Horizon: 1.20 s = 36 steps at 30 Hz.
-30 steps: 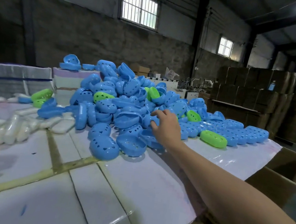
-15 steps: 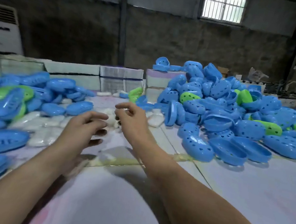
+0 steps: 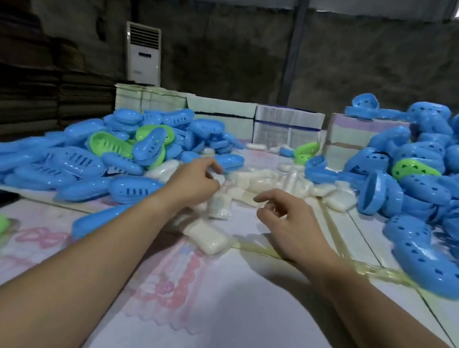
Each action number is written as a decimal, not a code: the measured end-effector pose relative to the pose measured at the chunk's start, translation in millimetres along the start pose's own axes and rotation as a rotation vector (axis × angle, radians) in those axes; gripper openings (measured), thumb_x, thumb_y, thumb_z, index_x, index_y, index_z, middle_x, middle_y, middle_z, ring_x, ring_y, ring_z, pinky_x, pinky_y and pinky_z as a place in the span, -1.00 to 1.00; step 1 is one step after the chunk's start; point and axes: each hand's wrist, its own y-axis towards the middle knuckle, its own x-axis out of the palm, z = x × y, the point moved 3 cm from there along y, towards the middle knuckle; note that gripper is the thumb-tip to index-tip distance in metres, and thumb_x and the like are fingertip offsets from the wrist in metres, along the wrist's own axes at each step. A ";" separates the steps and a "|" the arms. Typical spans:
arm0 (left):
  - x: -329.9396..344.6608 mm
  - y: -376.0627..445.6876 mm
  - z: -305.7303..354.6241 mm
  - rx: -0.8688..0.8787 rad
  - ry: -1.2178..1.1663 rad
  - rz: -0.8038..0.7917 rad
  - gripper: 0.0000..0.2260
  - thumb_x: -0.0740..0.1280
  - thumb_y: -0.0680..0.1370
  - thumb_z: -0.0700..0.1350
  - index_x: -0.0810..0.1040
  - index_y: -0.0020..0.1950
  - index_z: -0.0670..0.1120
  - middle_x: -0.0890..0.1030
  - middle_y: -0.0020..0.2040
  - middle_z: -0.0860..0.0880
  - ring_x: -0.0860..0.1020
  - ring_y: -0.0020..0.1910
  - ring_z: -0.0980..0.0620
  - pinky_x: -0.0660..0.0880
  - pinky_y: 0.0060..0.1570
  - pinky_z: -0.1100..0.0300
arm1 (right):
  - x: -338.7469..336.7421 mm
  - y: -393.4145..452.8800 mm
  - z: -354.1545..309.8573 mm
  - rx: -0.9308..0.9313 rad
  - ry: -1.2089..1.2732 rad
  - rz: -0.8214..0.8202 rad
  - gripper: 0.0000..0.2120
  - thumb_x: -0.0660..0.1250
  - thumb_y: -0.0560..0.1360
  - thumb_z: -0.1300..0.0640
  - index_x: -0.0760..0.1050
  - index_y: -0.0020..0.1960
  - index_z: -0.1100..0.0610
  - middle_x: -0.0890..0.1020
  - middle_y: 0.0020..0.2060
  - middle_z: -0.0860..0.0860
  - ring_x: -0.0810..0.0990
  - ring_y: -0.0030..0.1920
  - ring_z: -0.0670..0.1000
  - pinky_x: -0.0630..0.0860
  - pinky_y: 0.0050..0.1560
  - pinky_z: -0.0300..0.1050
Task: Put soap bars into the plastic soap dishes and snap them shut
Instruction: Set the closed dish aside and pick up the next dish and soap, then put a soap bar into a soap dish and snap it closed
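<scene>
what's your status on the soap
Left hand and right hand both empty, over the soap bars. Nearest bar untouched. Nothing in the way.

My left hand [image 3: 194, 181] and right hand [image 3: 295, 226] are bare, without gloves or rings. My forearms are bare too. No sleeve or watch shows on either.

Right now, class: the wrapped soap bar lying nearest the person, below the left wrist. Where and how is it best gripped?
Probably across its short width, thumb and fingers on the long edges, coming from above. The wrapped soap bar lies flat on the table, its top face exposed.
</scene>
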 end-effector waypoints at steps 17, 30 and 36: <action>-86.6 22.0 -63.7 -0.266 0.478 0.201 -0.92 0.39 0.51 -0.18 0.56 -0.01 -0.09 0.60 -0.07 -0.08 0.55 -0.07 -0.14 0.45 -0.06 0.04 | 0.5 2.3 1.1 -0.063 -0.051 -0.084 -0.80 0.35 0.49 0.19 0.60 -0.08 -0.13 0.58 -0.33 -0.18 0.53 -0.25 -0.06 0.43 -0.23 -0.39; 33.5 -28.5 44.9 -0.625 -1.519 -0.323 -0.67 0.30 0.64 0.07 0.59 0.27 -0.12 0.61 0.10 -0.18 0.59 0.00 -0.15 0.65 -0.43 -0.03 | -21.8 3.6 19.3 0.090 -0.078 0.083 -0.78 0.34 0.47 0.18 0.62 -0.08 -0.14 0.62 -0.28 -0.10 0.57 -0.24 -0.13 0.44 -0.19 -0.24; 38.8 -36.6 53.7 -0.535 -1.573 -0.453 -0.46 0.07 0.65 0.29 0.55 0.29 -0.09 0.55 0.15 -0.21 0.53 0.03 -0.21 0.49 -0.14 0.06 | -27.7 8.8 26.6 0.121 -0.149 0.159 -0.78 0.33 0.45 0.15 0.58 -0.13 -0.19 0.60 -0.33 -0.24 0.56 -0.36 -0.20 0.43 -0.36 -0.32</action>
